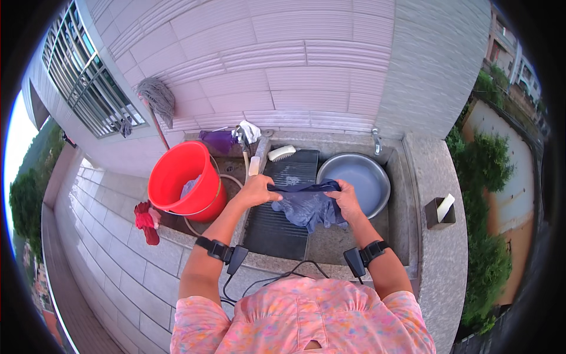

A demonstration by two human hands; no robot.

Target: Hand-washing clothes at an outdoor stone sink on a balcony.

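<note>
A dark blue wet garment (305, 205) hangs stretched between my two hands, above a ribbed washboard slab (276, 230) in a stone sink. My left hand (258, 191) pinches one end of its dark band; my right hand (346, 197) grips the other end. Right beside my right hand, a metal basin (384, 181) holds cloudy bluish water. A white scrubbing brush (281, 153) lies at the slab's upper end. A pale bar or handle (254, 165), not clearly identifiable, is just beyond my left hand.
Left of the sink stands a red bucket (212, 199) with cloth inside. Red cloths (148, 223) drape over the ledge near it. A faucet (376, 141) is at the back wall, with purple cloth (219, 140) further left. A small holder (442, 217) sits on the right ledge. A mop (158, 99) leans on the wall.
</note>
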